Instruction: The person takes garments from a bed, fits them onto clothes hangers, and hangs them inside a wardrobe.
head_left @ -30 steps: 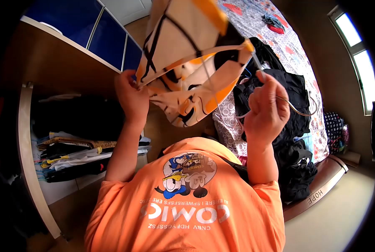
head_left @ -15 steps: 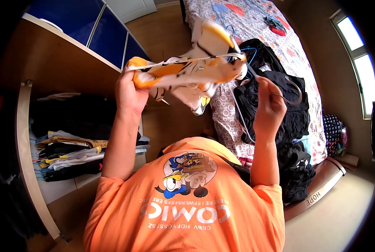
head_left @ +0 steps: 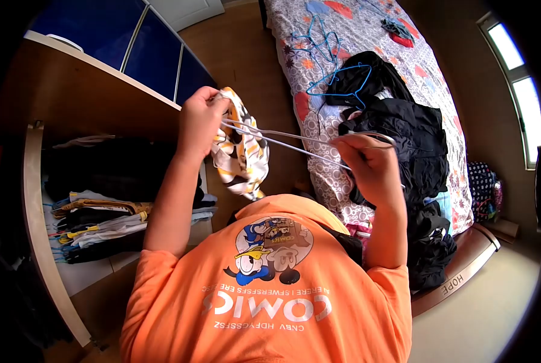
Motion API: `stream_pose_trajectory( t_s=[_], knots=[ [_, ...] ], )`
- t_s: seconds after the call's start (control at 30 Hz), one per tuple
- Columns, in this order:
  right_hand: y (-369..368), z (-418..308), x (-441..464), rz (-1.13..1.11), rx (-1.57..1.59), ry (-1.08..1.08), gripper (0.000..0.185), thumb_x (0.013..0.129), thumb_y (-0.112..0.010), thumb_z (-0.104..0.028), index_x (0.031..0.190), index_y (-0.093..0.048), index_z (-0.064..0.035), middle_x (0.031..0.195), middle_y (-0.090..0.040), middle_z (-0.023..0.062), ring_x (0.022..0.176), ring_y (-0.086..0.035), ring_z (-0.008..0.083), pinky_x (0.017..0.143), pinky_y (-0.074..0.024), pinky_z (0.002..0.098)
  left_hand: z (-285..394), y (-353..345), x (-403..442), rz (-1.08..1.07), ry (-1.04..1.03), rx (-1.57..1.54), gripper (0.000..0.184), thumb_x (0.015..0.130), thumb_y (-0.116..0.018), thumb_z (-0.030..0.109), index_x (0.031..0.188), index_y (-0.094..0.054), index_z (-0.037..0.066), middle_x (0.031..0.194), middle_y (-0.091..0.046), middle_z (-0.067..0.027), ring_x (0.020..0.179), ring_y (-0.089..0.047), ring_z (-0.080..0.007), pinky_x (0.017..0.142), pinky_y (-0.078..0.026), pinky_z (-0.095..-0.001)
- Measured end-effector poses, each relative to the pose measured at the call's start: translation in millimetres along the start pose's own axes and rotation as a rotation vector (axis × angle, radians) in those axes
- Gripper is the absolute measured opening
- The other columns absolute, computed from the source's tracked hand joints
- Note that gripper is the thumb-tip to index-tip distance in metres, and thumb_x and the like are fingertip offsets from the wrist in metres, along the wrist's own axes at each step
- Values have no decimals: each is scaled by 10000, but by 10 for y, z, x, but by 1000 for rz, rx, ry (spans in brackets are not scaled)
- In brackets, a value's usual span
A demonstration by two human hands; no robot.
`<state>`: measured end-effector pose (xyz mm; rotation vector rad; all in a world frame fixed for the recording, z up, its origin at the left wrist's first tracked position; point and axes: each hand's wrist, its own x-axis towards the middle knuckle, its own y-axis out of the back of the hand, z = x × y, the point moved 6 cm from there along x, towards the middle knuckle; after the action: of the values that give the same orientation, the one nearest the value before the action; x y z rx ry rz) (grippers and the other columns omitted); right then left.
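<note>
My left hand (head_left: 203,121) is closed, pinching a white garment (head_left: 243,157) with yellow, orange and black print, which hangs bunched below the fingers. A pale wire hanger (head_left: 276,132) stretches between my two hands. Its far end reaches the garment beside my left fingers; whether that end is inside the cloth I cannot tell. Closed around the hook end of the hanger is my right hand (head_left: 370,166), held over the bed's near side.
On the patterned bed (head_left: 307,121) lie blue hangers (head_left: 325,81) and a pile of black clothes (head_left: 403,139). To the left stands a wardrobe with folded clothes (head_left: 101,218) on its shelf. A wooden bed-end rail (head_left: 464,266) is at lower right.
The garment has come away from most of the hanger and now hangs from my left hand. My right hand has moved down and turned, bringing the hook end lower.
</note>
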<state>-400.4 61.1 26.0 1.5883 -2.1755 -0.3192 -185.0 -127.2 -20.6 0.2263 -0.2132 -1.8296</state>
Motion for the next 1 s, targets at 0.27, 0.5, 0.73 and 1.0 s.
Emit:
stream_pose_trajectory(
  t_s=[0.27, 0.5, 0.73, 1.0],
  knots=[
    [-683, -58, 137, 79, 52, 129, 74, 836, -605, -30, 880, -654, 3, 745, -646, 88, 641, -581, 119, 594, -456, 240, 547, -399, -676, 15, -570, 429, 112, 793, -603, 72, 890, -575, 25, 748, -631, -133, 682, -628, -299, 596, -494, -364],
    [-485, -164, 229, 112, 131, 231, 70, 822, -615, -32, 872, -642, 9, 818, -659, 136, 681, -645, 218, 595, -494, 269, 710, -345, -782, 13, -811, 580, 295, 781, -610, 53, 1064, -527, 52, 942, -615, -131, 808, -623, -301, 658, -502, -368],
    [-267, -320, 248, 141, 11, 444, 129, 750, -676, -41, 875, -646, -25, 683, -619, 63, 543, -577, 161, 488, -436, 255, 898, -285, -911, 140, -998, 883, 336, 723, -634, 41, 1047, -559, 88, 819, -535, -68, 744, -569, -270, 625, -466, -364],
    [-206, -440, -23, 668, -350, 769, 248, 656, -694, -23, 866, -569, -65, 749, -537, 55, 640, -491, 232, 574, -377, 336, 992, -283, -618, 143, -907, 733, 188, 732, -620, 4, 899, -547, 49, 816, -562, -97, 721, -589, -294, 613, -482, -361]
  ],
)
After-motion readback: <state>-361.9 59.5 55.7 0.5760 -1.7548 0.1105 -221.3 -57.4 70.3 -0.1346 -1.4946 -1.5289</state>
